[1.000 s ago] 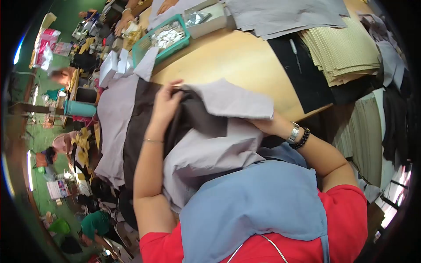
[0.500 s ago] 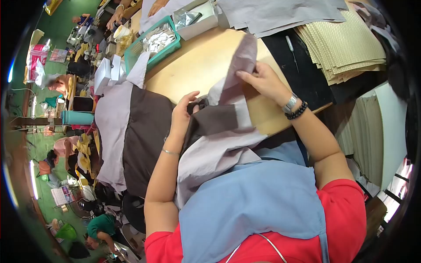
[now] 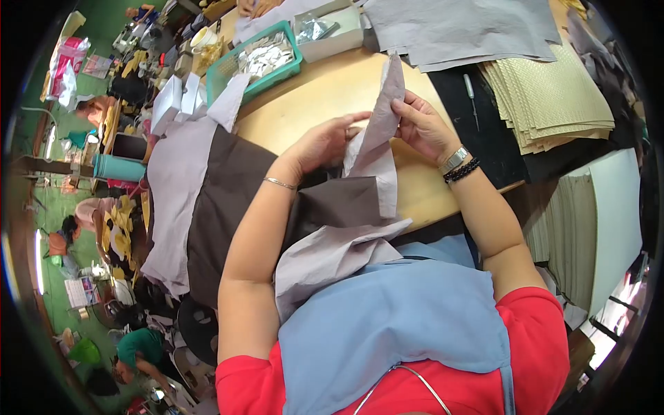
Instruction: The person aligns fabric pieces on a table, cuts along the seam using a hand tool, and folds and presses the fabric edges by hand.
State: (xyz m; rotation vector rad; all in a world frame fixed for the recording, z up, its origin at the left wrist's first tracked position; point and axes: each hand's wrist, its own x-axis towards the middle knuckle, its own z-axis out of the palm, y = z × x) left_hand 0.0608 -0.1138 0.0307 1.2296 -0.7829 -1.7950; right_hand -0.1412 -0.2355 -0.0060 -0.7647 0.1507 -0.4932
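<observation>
Pale-grey-and-brown woven cloth (image 3: 378, 128) looks light and floppy, so I'd grab edges. Right hand (image 3: 427, 131) pinches its raised part at 3 o'clock; left hand (image 3: 324, 143) at 9, can't tell its grip.

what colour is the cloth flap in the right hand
The cloth flap is pale greyish lilac, clearest in the head view.

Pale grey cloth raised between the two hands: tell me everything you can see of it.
The pale grey, woven-looking cloth is matte and creased, raised in a narrow fold that tapers upward over the yellowish wooden tabletop. The person's right hand pinches its edge; the left hand is on its other side, fingertips partly hidden, so its grip is unclear. Lower down, it meets dark brown cloth; how they join does not show.
</observation>
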